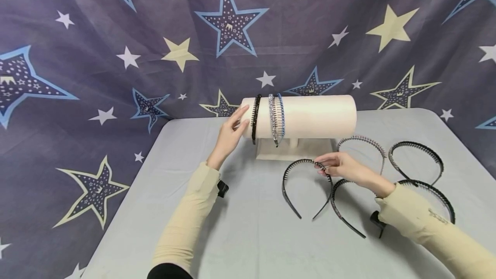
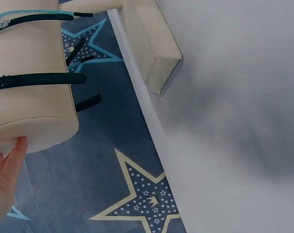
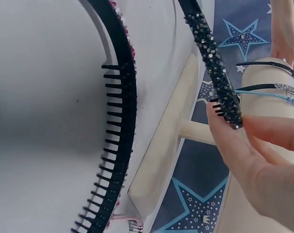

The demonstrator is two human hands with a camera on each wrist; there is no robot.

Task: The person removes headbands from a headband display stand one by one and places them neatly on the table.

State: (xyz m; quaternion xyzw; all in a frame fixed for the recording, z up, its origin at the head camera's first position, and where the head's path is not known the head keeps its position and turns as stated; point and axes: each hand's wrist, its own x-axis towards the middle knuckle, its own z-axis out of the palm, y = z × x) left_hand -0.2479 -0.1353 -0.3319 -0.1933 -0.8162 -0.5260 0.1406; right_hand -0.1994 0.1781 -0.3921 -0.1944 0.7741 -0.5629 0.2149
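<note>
A cream padded cylinder on a stand (image 1: 317, 117) carries three toothed headbands toward its left end: a black headband (image 1: 255, 119), a silver headband (image 1: 272, 119) and a blue headband (image 1: 282, 117). My left hand (image 1: 227, 137) rests on the cylinder's left end; the left wrist view shows its extended fingers (image 2: 15, 160) against that end face. In front of the stand, my right hand (image 1: 350, 169) pinches a black glittery headband (image 1: 284, 180) near its top, between thumb and fingertips. Its ends point down toward the table, and the right wrist view shows its sparkling stones (image 3: 212, 58).
Several more headbands lie on the right of the grey table (image 1: 248, 236): a silver one (image 1: 362, 138), a black one (image 1: 422, 145), and others beneath my right forearm, including a dark one (image 1: 345, 221). A star-patterned cloth (image 1: 135, 33) hangs behind.
</note>
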